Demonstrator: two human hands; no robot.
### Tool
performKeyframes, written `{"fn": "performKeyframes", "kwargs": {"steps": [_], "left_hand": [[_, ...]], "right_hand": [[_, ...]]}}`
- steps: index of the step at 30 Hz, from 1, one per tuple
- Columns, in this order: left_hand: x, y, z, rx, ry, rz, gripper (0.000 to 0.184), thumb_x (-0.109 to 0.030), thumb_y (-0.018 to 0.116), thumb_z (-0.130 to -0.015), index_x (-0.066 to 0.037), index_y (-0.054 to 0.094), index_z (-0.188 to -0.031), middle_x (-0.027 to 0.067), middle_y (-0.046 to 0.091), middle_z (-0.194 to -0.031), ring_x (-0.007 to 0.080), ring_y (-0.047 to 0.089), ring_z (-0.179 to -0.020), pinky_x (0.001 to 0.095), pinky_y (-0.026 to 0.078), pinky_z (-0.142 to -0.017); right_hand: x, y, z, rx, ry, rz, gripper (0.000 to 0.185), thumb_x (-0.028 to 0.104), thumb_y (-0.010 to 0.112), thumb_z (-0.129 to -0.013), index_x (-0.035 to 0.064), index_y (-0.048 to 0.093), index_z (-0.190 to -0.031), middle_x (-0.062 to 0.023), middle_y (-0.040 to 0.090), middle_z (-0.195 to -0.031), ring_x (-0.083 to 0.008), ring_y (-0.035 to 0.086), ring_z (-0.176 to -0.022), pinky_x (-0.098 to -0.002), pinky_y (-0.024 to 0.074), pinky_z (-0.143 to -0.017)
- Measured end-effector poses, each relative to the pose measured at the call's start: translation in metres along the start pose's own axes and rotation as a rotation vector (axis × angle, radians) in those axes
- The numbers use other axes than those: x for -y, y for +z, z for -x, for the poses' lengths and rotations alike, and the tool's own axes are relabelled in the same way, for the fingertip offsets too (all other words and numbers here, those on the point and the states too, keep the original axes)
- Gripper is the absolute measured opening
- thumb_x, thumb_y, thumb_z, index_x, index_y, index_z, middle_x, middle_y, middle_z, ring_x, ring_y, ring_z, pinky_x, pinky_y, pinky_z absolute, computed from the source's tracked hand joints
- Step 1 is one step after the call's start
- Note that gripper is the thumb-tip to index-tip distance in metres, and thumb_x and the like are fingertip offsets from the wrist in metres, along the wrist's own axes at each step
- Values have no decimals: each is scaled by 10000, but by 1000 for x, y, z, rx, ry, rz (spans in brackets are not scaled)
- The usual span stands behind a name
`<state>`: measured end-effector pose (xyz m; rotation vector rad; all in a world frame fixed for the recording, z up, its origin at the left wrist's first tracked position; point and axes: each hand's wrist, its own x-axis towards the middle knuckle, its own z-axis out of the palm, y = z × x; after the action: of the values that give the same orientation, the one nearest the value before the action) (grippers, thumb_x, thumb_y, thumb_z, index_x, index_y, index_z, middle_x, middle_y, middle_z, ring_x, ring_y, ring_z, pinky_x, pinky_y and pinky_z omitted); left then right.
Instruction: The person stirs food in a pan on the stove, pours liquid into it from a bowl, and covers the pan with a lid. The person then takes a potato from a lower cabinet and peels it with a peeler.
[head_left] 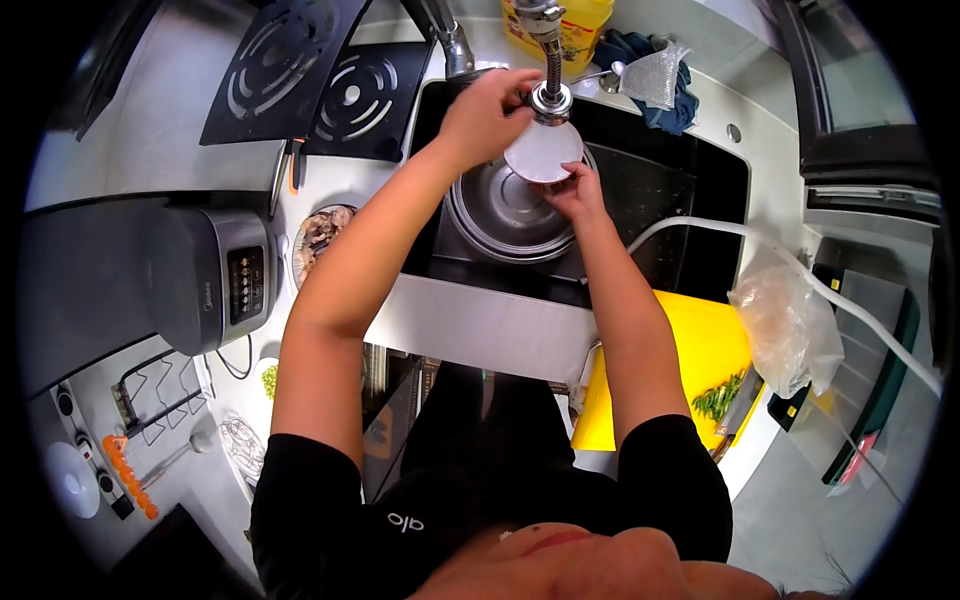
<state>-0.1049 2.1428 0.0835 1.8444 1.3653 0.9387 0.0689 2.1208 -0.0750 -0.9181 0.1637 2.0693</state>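
Observation:
A small white dish (543,153) is under the faucet head (551,98), above a round metal basin (512,215) in the black sink (440,228). My right hand (577,190) grips the dish by its lower right edge, thumb on top. My left hand (492,112) is beside the faucet head at the dish's upper left, with its fingers curled toward the faucet; whether they touch it or the dish is unclear.
A yellow cutting board (620,395) with chopped greens (718,398) and a knife lies front right, near a plastic bag (790,325). A white hose (760,235) crosses the right side. At left are a plate of food (320,235) and a grey appliance (215,280).

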Motion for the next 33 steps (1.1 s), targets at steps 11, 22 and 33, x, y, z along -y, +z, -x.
{"fn": "performKeyframes", "kwargs": {"steps": [11,22,33], "left_hand": [[-49,60,-23,-13,-220,617,357,-197,647,-794,-35,567,-1103,55,634,-887,105,592,-803,227,479,-674],[-56,65,-25,-63,-343,907,351,-147,636,-806,-35,544,-1126,53,605,-963,127,585,-859,245,496,-739],[-61,48,-16,113,-491,922,296,-178,634,-813,-29,562,-1058,42,591,-910,127,585,-793,253,503,-757]], "right_hand": [[-34,4,37,-73,32,-139,551,67,505,-669,44,398,-1209,-133,404,-1237,-355,402,-1149,-586,320,-952],[-39,7,61,112,-21,-70,618,46,472,-679,263,389,-1252,-62,348,-1246,-272,351,-1173,-590,343,-918],[-34,12,105,46,-85,-50,587,46,470,-693,254,401,-1238,-60,374,-1242,-278,383,-1146,-568,377,-879]]}}
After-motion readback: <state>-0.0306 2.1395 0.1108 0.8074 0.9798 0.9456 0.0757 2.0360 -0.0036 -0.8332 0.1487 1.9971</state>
